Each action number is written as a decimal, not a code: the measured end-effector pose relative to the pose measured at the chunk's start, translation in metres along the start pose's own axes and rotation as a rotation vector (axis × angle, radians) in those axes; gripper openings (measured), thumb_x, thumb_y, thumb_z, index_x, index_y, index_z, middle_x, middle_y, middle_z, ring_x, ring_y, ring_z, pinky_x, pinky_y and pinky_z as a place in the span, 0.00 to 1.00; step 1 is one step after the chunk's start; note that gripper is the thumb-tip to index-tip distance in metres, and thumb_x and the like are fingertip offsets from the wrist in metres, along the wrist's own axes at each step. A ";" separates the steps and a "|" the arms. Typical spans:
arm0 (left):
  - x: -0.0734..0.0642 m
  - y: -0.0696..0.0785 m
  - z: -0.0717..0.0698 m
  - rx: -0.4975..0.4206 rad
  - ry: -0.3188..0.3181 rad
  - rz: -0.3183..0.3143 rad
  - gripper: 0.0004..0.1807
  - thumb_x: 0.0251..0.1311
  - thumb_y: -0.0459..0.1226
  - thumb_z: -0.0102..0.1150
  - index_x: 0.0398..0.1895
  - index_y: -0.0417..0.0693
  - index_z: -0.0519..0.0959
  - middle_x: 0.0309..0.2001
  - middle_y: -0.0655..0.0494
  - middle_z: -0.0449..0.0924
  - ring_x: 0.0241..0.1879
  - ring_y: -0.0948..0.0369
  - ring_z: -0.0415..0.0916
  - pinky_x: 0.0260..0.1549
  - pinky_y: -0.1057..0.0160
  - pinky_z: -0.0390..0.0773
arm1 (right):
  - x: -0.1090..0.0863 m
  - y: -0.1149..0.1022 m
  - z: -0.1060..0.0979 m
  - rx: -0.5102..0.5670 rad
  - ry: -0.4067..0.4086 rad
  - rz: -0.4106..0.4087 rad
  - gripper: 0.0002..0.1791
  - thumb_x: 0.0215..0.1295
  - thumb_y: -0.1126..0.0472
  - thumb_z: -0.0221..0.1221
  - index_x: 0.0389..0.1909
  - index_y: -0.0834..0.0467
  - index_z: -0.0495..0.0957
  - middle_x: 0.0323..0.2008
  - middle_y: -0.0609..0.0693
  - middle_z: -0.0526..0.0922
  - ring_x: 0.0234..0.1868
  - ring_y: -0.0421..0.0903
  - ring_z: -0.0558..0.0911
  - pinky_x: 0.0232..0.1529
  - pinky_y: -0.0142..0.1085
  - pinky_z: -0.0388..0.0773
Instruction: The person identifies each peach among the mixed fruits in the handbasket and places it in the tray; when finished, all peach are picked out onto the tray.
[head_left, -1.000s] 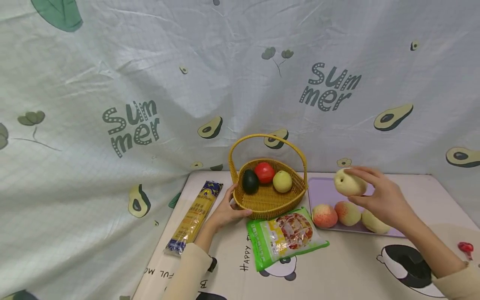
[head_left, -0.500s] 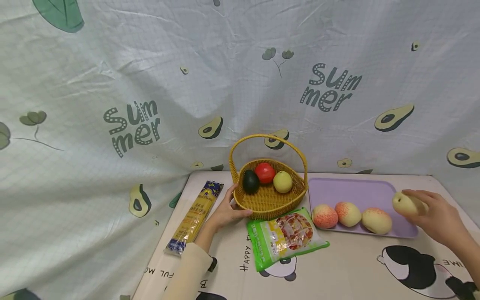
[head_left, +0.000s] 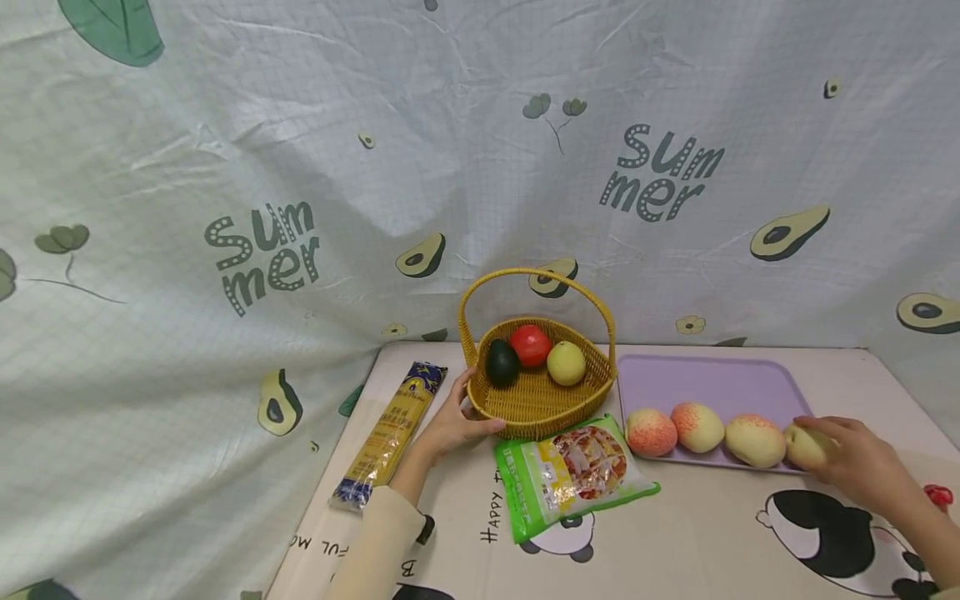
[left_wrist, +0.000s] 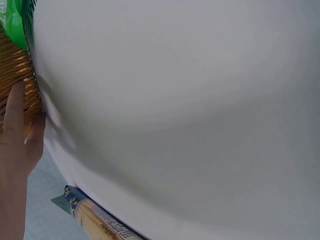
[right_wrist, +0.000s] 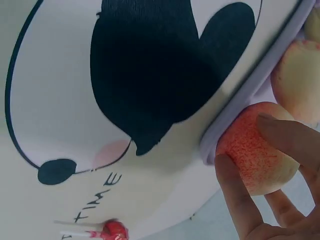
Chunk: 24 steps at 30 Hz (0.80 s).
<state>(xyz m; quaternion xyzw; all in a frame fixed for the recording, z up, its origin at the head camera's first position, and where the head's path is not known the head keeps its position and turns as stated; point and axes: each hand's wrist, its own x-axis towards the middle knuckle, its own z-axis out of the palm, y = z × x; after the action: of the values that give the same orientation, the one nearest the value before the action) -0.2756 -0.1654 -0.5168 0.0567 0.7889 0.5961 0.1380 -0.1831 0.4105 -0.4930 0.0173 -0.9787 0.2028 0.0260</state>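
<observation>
My right hand (head_left: 862,462) grips a peach (head_left: 806,448) at the near right corner of the lilac tray (head_left: 705,383). In the right wrist view, thumb and fingers surround this blushed peach (right_wrist: 255,152), close to the tray's raised edge. Three more peaches lie in a row to its left, the closest a pale one (head_left: 755,440). My left hand (head_left: 450,429) rests against the left side of the yellow wicker basket (head_left: 532,408), fingers extended along its outer wall. Inside the basket are a dark green avocado (head_left: 502,363), a red round fruit (head_left: 530,346) and a yellow-green pear (head_left: 566,363).
A green food bag (head_left: 577,475) lies before the basket, near the tray's left edge. Left of my left hand is a long pasta packet (head_left: 393,433). The basket's tall handle (head_left: 536,272) arches up close to the patterned curtain (head_left: 480,167) behind.
My right hand has carried its peach to the right, then down and slightly left to the tray's near right corner. The left hand and basket have stayed put.
</observation>
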 end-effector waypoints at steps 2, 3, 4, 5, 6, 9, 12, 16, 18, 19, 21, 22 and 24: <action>0.000 0.000 0.000 -0.003 -0.004 -0.002 0.64 0.51 0.48 0.82 0.84 0.73 0.45 0.85 0.45 0.41 0.81 0.39 0.52 0.79 0.37 0.51 | 0.001 -0.001 0.002 -0.011 -0.006 0.001 0.36 0.47 0.70 0.75 0.60 0.71 0.74 0.56 0.84 0.66 0.54 0.85 0.67 0.51 0.80 0.66; 0.000 0.000 0.000 -0.002 -0.006 0.000 0.64 0.51 0.48 0.82 0.84 0.72 0.45 0.85 0.44 0.40 0.81 0.39 0.52 0.79 0.36 0.50 | 0.001 -0.001 0.003 -0.019 0.001 -0.010 0.36 0.46 0.70 0.75 0.59 0.71 0.75 0.56 0.84 0.67 0.54 0.85 0.68 0.50 0.79 0.67; 0.001 0.000 0.000 -0.003 -0.008 0.002 0.64 0.51 0.48 0.82 0.84 0.72 0.45 0.85 0.44 0.40 0.81 0.39 0.52 0.79 0.36 0.50 | 0.001 -0.001 0.004 -0.025 0.007 -0.024 0.36 0.46 0.70 0.75 0.59 0.72 0.75 0.55 0.84 0.67 0.53 0.85 0.69 0.50 0.79 0.68; 0.001 0.000 0.001 -0.004 -0.010 0.003 0.64 0.51 0.48 0.82 0.84 0.72 0.45 0.85 0.44 0.40 0.81 0.39 0.52 0.79 0.36 0.50 | 0.001 -0.001 0.005 -0.032 0.014 -0.035 0.35 0.46 0.70 0.75 0.58 0.72 0.76 0.55 0.84 0.68 0.53 0.84 0.69 0.50 0.78 0.68; 0.001 0.000 0.001 -0.008 -0.011 0.003 0.64 0.51 0.47 0.82 0.84 0.72 0.45 0.85 0.44 0.40 0.81 0.39 0.52 0.79 0.36 0.50 | 0.001 -0.001 0.005 -0.037 0.019 -0.050 0.35 0.45 0.70 0.75 0.57 0.72 0.76 0.54 0.84 0.69 0.53 0.84 0.70 0.50 0.77 0.69; 0.000 0.001 0.002 -0.011 -0.013 0.009 0.64 0.52 0.47 0.81 0.84 0.70 0.44 0.85 0.43 0.39 0.81 0.39 0.52 0.79 0.36 0.50 | 0.001 -0.001 0.005 -0.043 0.026 -0.078 0.33 0.46 0.70 0.74 0.56 0.72 0.77 0.54 0.84 0.70 0.52 0.84 0.71 0.49 0.76 0.70; 0.000 0.002 0.003 -0.020 -0.011 0.007 0.64 0.53 0.45 0.81 0.84 0.71 0.45 0.85 0.43 0.39 0.81 0.39 0.52 0.79 0.37 0.50 | 0.001 -0.002 0.003 -0.034 0.019 -0.087 0.33 0.47 0.71 0.74 0.57 0.73 0.76 0.53 0.85 0.70 0.52 0.84 0.71 0.49 0.76 0.70; 0.001 0.004 0.003 -0.021 -0.009 0.010 0.63 0.53 0.45 0.81 0.84 0.70 0.45 0.85 0.43 0.39 0.81 0.38 0.52 0.79 0.35 0.50 | 0.000 -0.004 0.002 -0.025 0.000 -0.076 0.34 0.49 0.71 0.73 0.58 0.74 0.75 0.54 0.85 0.69 0.53 0.85 0.70 0.49 0.77 0.70; 0.000 0.004 0.003 -0.019 -0.009 0.010 0.63 0.53 0.45 0.81 0.84 0.71 0.45 0.85 0.42 0.39 0.81 0.38 0.51 0.79 0.35 0.50 | 0.000 -0.004 0.002 -0.027 -0.012 -0.066 0.34 0.50 0.70 0.73 0.59 0.74 0.74 0.54 0.86 0.68 0.53 0.85 0.69 0.49 0.78 0.69; 0.000 0.004 0.004 -0.020 -0.009 0.010 0.63 0.53 0.45 0.81 0.84 0.71 0.45 0.85 0.42 0.39 0.81 0.37 0.51 0.78 0.34 0.51 | 0.000 -0.004 0.002 -0.028 -0.017 -0.063 0.34 0.50 0.70 0.73 0.59 0.74 0.74 0.55 0.86 0.68 0.53 0.86 0.69 0.50 0.78 0.69; 0.001 0.003 0.004 -0.018 -0.009 0.006 0.63 0.53 0.45 0.81 0.84 0.71 0.45 0.85 0.42 0.40 0.81 0.37 0.52 0.78 0.35 0.51 | 0.001 -0.003 0.002 -0.033 -0.022 -0.058 0.34 0.51 0.68 0.73 0.60 0.74 0.74 0.55 0.86 0.68 0.53 0.86 0.69 0.49 0.78 0.70; 0.000 0.003 0.004 -0.017 -0.008 0.004 0.63 0.53 0.45 0.81 0.84 0.71 0.45 0.85 0.42 0.40 0.81 0.38 0.52 0.78 0.35 0.52 | 0.001 -0.003 0.002 -0.033 -0.032 -0.051 0.34 0.52 0.68 0.72 0.61 0.74 0.73 0.55 0.86 0.68 0.54 0.86 0.69 0.49 0.78 0.70; 0.000 0.003 0.004 -0.014 -0.006 0.002 0.63 0.52 0.45 0.81 0.84 0.70 0.45 0.85 0.42 0.40 0.81 0.38 0.52 0.78 0.35 0.52 | 0.001 -0.002 0.003 -0.034 -0.050 -0.041 0.35 0.53 0.67 0.72 0.62 0.74 0.72 0.56 0.87 0.66 0.54 0.88 0.69 0.49 0.79 0.69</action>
<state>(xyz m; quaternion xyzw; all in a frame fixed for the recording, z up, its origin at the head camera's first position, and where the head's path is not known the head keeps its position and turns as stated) -0.2746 -0.1605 -0.5153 0.0583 0.7843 0.6016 0.1402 -0.1839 0.4071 -0.4946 0.0422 -0.9818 0.1852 0.0060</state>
